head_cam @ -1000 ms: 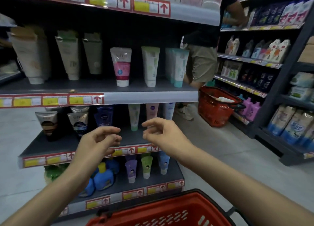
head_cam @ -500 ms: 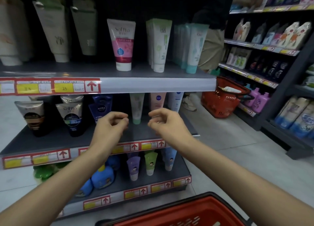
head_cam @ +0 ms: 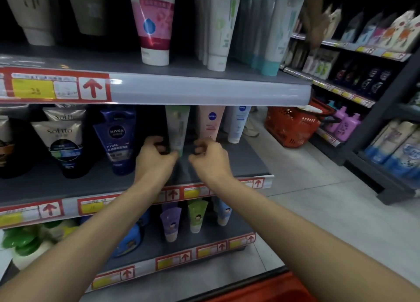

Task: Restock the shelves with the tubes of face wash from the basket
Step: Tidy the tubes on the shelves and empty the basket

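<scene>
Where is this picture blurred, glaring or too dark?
Head view: glare streaks the price strip; the other person's hand and packs near it are motion-blurred; the top shelf is deeply shadowed at the back; shelf edges bow from the wide lens.

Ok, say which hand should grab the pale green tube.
Left, probably: the left hand curls beside the pale green tube; the right hand sits apart, nearer the pink tube.
</scene>
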Motion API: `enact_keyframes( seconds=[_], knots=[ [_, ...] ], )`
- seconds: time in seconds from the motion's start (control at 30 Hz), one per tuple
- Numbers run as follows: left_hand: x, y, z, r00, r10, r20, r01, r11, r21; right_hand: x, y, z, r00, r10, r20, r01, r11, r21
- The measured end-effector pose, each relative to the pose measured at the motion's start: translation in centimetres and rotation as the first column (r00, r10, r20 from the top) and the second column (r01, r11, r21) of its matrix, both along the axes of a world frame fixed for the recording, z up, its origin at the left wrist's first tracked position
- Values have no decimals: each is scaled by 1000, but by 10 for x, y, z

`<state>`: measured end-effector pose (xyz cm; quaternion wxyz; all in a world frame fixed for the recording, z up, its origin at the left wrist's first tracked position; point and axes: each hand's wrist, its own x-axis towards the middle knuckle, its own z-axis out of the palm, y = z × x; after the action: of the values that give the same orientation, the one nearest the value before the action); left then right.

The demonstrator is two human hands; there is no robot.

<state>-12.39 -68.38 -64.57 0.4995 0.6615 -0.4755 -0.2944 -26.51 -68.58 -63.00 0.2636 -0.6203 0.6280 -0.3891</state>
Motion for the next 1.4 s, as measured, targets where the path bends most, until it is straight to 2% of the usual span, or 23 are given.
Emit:
enact_keyframes(
  seconds=[0.17,0.3,0.63,1.0,1.4],
  knots=[
    [1,-19,-11,999,22,29,-23,1000,19,10,-18,-16,996,-51,72,52,999,-14],
    [4,-29,-18,1000,-25,7,25,999,33,21,-27,-24,992,-19,123,23,999,-32],
    [9,-43,-32,995,-90,-30,92,994,52,41,-53,-49,994,33,102,-37,999,32],
    [10,-42,-37,992,-94,-79,98,994,46,38,-60,-68,978,30,205,-29,1000,-8],
    [9,-36,-33,989,-105,-102,114,990,83,40,-53,-67,973,-6,230,7,1000,-5]
  ],
)
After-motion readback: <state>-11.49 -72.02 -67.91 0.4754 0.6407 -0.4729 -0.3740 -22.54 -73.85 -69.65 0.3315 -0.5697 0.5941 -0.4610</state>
